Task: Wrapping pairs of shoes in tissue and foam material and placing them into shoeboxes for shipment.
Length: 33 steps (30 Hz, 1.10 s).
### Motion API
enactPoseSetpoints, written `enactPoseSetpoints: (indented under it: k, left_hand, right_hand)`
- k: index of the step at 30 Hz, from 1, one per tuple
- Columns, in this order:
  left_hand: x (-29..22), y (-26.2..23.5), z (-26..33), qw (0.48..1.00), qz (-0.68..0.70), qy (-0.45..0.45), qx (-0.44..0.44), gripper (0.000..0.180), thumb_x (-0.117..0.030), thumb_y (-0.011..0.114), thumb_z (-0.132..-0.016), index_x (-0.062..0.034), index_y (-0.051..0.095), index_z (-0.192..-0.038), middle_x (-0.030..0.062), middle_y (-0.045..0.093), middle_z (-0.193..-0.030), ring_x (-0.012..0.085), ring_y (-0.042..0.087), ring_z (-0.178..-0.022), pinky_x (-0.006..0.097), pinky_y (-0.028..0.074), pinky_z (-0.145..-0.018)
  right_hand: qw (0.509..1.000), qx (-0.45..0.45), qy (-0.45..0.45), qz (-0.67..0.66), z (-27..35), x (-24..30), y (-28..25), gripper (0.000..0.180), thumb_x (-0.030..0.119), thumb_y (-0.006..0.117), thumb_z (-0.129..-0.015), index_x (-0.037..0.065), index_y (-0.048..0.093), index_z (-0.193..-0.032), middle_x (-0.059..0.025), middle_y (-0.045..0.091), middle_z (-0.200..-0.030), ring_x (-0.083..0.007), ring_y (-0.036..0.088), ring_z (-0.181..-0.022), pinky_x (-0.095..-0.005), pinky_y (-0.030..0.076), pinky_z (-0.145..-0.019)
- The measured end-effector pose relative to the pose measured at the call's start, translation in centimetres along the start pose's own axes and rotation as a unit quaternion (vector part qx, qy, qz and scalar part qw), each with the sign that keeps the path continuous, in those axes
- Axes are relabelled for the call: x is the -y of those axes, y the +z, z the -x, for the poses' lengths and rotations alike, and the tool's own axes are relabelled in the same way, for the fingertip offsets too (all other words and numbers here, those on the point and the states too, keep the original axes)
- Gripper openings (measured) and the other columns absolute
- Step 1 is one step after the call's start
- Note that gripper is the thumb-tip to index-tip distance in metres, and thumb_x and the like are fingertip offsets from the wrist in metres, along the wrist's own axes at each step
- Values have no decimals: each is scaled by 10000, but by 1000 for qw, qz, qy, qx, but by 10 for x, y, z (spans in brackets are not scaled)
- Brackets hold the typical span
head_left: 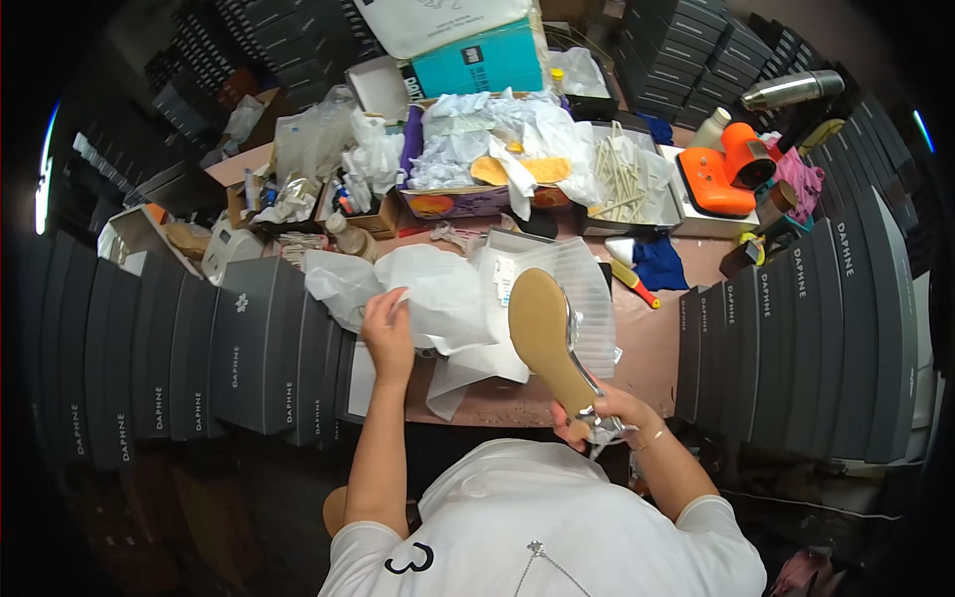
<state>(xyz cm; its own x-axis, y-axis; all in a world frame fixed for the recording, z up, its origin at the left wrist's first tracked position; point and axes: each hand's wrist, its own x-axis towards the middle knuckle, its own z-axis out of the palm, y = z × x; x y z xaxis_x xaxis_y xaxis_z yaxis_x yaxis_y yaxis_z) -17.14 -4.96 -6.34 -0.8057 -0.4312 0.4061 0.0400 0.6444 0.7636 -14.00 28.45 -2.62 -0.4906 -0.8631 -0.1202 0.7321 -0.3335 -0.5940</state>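
My right hand grips a high-heeled sandal by its heel end, sole facing up and toe pointing away from me. The sole is tan, and silvery, shiny straps show along its right side. To the left, my left hand pinches the edge of a sheet of white tissue paper spread across the table. Behind the sandal lies a translucent ribbed sheet, partly hidden by the shoe. What lies under the tissue is mostly covered.
Dark grey shoeboxes stand in rows at the left, with more shoeboxes at the right. Along the back are a carton of crumpled paper, a box of pale sticks, an orange device and a red-and-yellow-handled tool.
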Motion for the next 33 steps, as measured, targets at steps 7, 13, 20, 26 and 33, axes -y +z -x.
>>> enactPoseSetpoints:
  k: [7,13,20,26,33]
  left_hand:
    - [-72,-6,12,969,109,71,210,285,42,601,-745,-40,684,-1005,122,609,-880,286,616,-794,329,493,-705]
    - [-90,-18,47,957,1,186,224,293,85,594,-723,-19,684,-981,123,594,-846,297,596,-782,355,492,-703]
    - [-87,12,79,961,92,143,219,315,31,638,-710,0,644,-1023,146,581,-811,316,595,-744,358,488,-637]
    - [-135,48,141,869,234,276,337,369,33,671,-676,15,614,-1041,111,585,-733,273,597,-647,357,489,-559]
    - [-52,27,103,889,145,143,411,513,-75,572,-852,-5,436,-1342,194,555,-1168,340,532,-1089,391,439,-936]
  right_hand:
    - [942,34,158,294,-30,20,3,733,367,484,-896,98,152,-1492,-84,543,-929,-168,568,-791,-284,492,-567]
    - [983,-163,89,-1,-62,-43,-50,389,330,452,-949,52,464,-1220,-78,595,-944,-152,591,-765,-251,483,-533]
    - [961,-269,-25,-65,-31,-47,-44,349,257,537,-938,74,463,-1226,-129,596,-1132,-173,620,-856,-315,539,-667]
    - [920,-300,-247,-47,-30,-52,-36,474,299,584,-912,31,476,-1286,-108,562,-1229,-233,583,-1049,-359,497,-876]
    - [833,-498,-228,75,7,-54,-125,346,236,571,-900,5,557,-1156,-171,606,-1095,-317,600,-969,-391,502,-819]
